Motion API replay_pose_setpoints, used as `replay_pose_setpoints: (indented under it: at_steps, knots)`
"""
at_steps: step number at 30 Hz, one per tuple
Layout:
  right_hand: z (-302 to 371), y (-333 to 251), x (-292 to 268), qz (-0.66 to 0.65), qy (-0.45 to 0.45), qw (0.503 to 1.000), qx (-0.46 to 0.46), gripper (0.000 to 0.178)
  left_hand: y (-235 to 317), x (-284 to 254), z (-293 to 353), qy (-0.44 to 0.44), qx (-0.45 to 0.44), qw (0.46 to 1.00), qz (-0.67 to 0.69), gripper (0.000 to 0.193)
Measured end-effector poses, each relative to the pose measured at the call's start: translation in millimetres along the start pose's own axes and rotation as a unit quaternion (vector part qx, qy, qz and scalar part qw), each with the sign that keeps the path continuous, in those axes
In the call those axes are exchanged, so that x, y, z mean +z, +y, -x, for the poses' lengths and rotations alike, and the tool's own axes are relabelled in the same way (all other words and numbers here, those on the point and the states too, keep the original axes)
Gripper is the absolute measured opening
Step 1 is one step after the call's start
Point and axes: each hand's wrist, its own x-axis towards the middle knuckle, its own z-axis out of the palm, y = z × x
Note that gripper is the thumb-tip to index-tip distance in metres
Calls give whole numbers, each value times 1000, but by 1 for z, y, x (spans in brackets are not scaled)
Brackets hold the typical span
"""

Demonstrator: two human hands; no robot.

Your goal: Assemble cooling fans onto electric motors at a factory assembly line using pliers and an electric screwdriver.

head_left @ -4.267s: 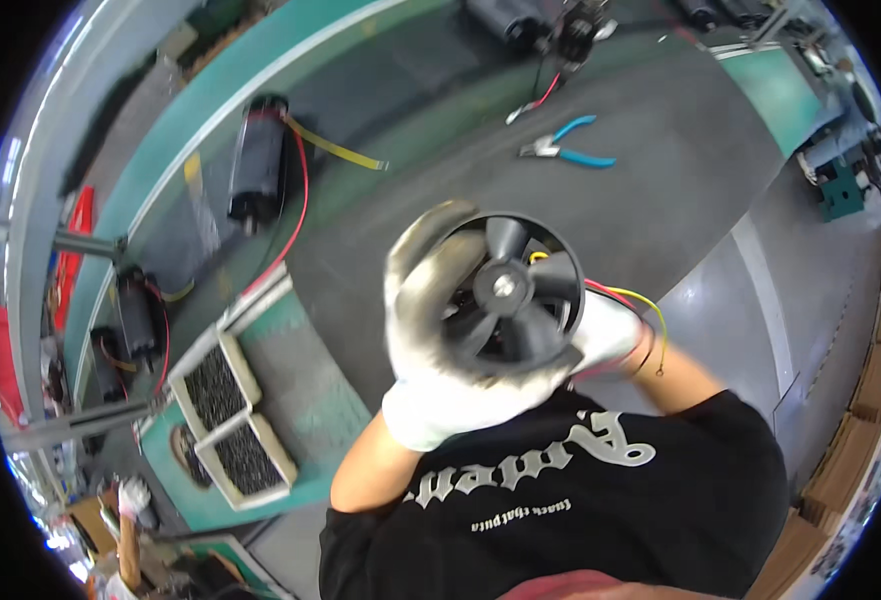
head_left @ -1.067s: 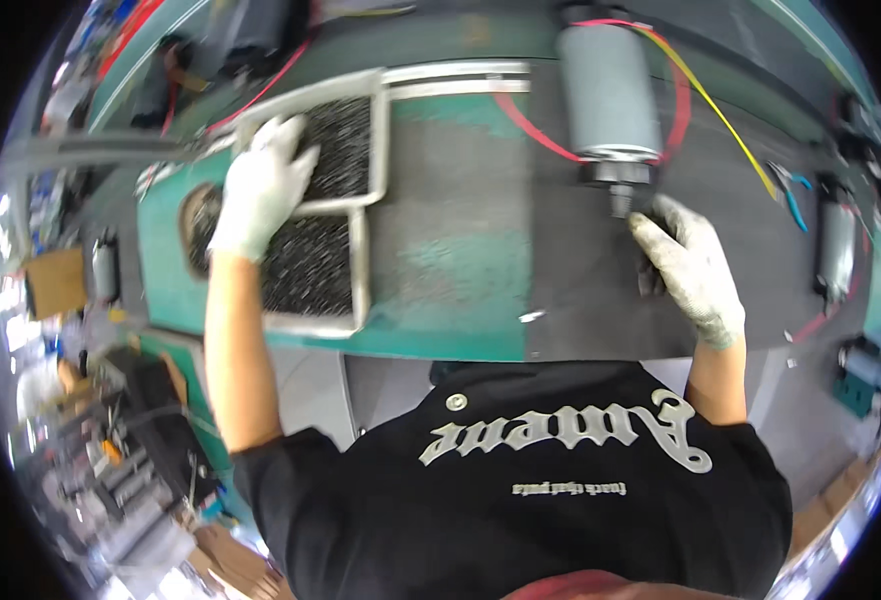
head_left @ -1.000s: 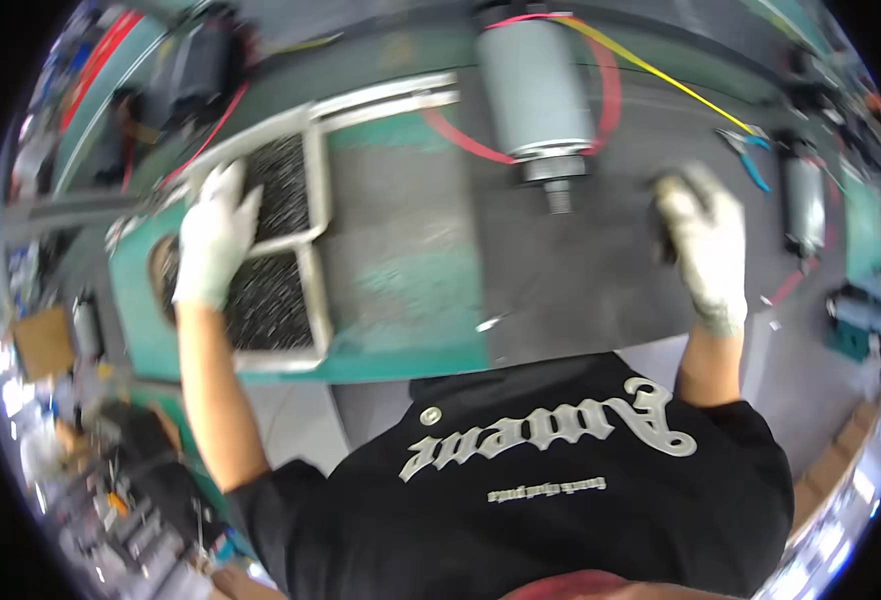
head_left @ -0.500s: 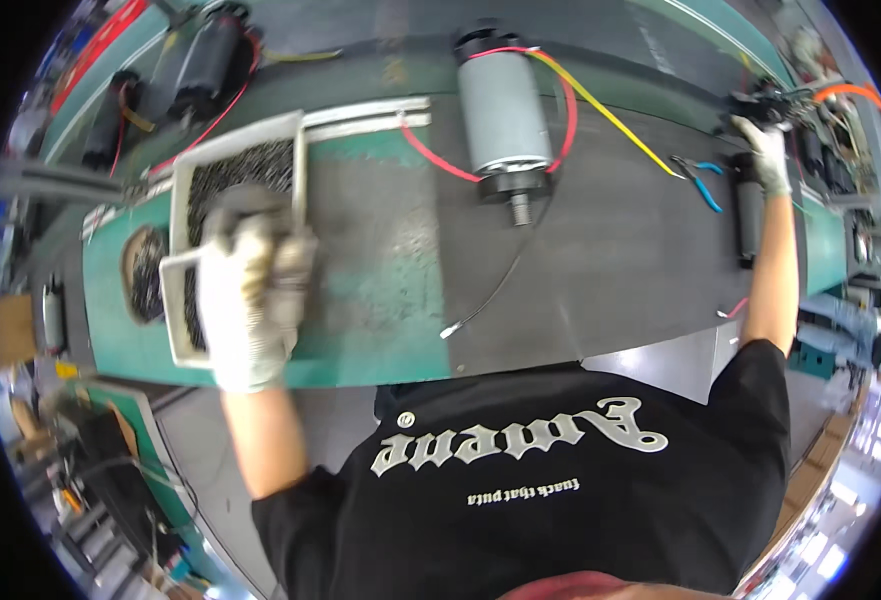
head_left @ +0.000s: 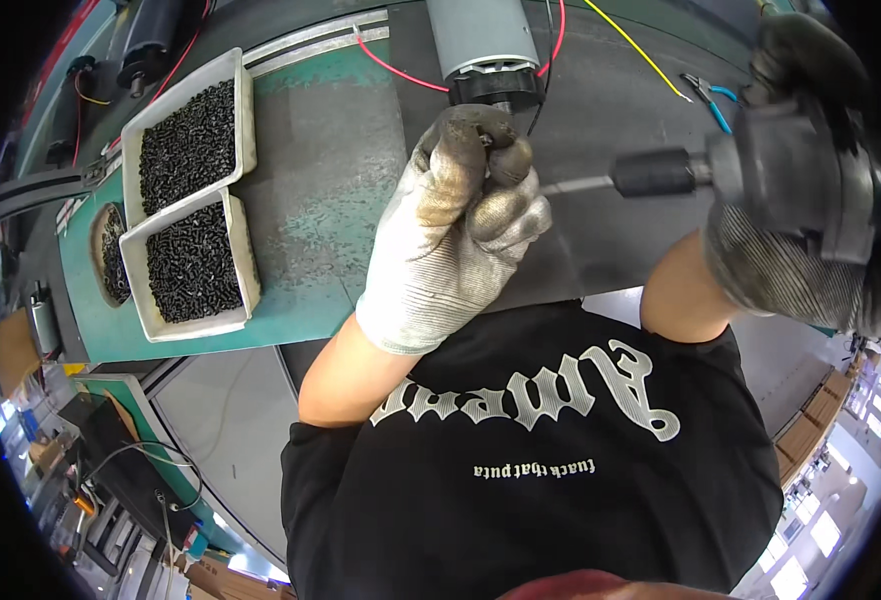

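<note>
My left hand [head_left: 448,225], in a stained white work glove, is closed in a pinch just below the shaft end of a grey cylindrical motor [head_left: 482,38]. A small dark screw [head_left: 485,140] shows between its fingertips. My gloved right hand [head_left: 785,265] grips a power screwdriver [head_left: 660,172], whose thin bit points left toward the left hand. The tool and this hand are close to the camera and partly blurred. The motor's shaft is partly hidden behind the left fingers.
Two white bins [head_left: 250,110] of small black screws stand on the left of the bench, beside a round dish [head_left: 100,255]. Blue-handled pliers [head_left: 712,100] lie at the right near a yellow wire [head_left: 640,50]. More dark motors [head_left: 150,40] lie at far left.
My left hand has moved right from over the screw bins to the motor's shaft end. My right hand has come in from the far right, bringing the power screwdriver close.
</note>
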Motion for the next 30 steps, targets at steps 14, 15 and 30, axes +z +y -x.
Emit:
replay_pose_setpoints:
  at_steps: [14,15,30]
  knots:
    - [-6,9,3,-133,-72,987,49,39,-6,-10,0,-28,58,962,-266,37]
    - [-6,8,1,-143,-78,985,54,38,-2,-12,0,-27,75,931,-356,36]
    - [-6,19,-64,-28,-15,999,-10,36,-23,-35,-30,259,46,937,-228,24]
